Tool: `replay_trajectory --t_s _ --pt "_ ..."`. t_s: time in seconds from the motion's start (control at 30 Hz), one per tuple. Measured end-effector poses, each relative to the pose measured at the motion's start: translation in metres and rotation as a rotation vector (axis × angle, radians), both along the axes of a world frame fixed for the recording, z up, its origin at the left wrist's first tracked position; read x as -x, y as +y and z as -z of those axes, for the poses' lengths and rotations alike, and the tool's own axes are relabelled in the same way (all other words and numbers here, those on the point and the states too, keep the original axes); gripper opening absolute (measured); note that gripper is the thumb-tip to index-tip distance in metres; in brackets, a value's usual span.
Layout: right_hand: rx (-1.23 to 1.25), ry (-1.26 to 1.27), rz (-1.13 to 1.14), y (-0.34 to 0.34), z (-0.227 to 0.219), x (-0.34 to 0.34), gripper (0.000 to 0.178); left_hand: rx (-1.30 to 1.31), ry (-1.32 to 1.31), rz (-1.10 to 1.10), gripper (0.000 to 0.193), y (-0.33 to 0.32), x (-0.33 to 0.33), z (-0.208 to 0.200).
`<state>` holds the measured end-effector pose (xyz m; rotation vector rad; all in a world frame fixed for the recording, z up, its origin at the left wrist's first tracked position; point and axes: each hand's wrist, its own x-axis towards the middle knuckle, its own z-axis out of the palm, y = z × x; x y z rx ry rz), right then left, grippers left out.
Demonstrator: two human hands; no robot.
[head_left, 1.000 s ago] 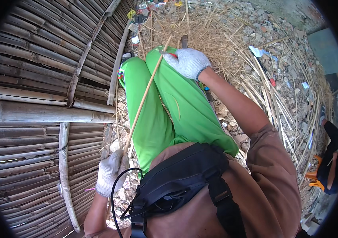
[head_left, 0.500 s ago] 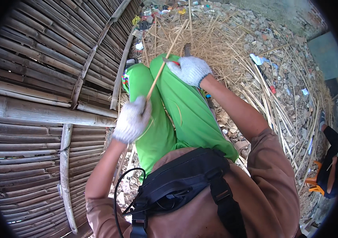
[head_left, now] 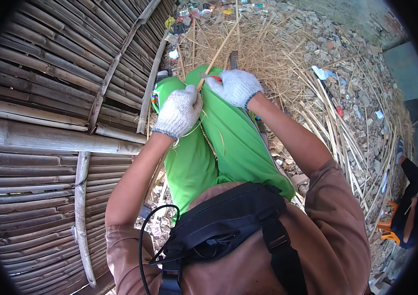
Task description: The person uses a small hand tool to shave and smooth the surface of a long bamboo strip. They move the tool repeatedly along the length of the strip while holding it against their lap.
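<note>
My left hand [head_left: 178, 111], in a white knit glove, is closed round a thin bamboo strip [head_left: 217, 55] over my knees. The strip slants away from me toward the upper right. My right hand [head_left: 236, 88], gloved alike, rests on my right knee and grips a small knife [head_left: 204, 76]. Some red of its handle shows at the fingers, and the short blade lies against the strip, just beyond my left hand. A thin curled shaving hangs by my left hand, and another lies on my green trousers [head_left: 233, 132].
A bamboo slat wall [head_left: 37, 135] stands close on my left. Ahead lie straw-like shavings [head_left: 263, 49] over rubble and litter. Long split strips [head_left: 334, 128] lie on the ground to my right. At the far right a person [head_left: 408, 206] sits on an orange stool [head_left: 390, 228].
My left hand has slid forward along the strip, from near my lap up to beside the knife. My right hand and the knife have stayed in place on my knee.
</note>
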<state>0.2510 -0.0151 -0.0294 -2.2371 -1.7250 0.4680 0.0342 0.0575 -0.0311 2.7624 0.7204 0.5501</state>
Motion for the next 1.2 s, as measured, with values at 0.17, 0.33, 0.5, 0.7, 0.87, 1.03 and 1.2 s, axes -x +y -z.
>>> replay_trajectory --t_s 0.17,0.33,0.5,0.7,0.87,1.03,1.2 --pt "0.009 0.008 -0.004 -0.001 -0.006 0.002 0.086 0.013 -0.033 0.008 0.015 -0.012 0.015 -0.009" --pt "-0.005 0.011 0.000 -0.002 -0.004 0.000 0.084 0.027 -0.025 0.016 0.016 -0.030 0.036 -0.018" --pt "-0.036 0.023 0.014 0.003 0.006 -0.003 0.082 0.138 0.102 -0.067 0.017 -0.053 0.067 -0.031" --pt "-0.014 0.040 0.008 0.000 0.000 -0.002 0.085 0.220 0.131 -0.122 0.012 -0.096 0.123 -0.053" --pt "-0.009 0.055 0.036 -0.004 -0.002 -0.004 0.086 0.318 0.209 -0.213 0.009 -0.137 0.173 -0.071" --pt "-0.039 0.051 0.031 0.002 0.008 -0.003 0.085 0.314 0.177 -0.295 0.013 -0.178 0.219 -0.074" --pt "-0.043 0.033 0.030 0.000 0.011 -0.008 0.089 0.518 0.140 -0.280 0.017 -0.148 0.173 -0.059"
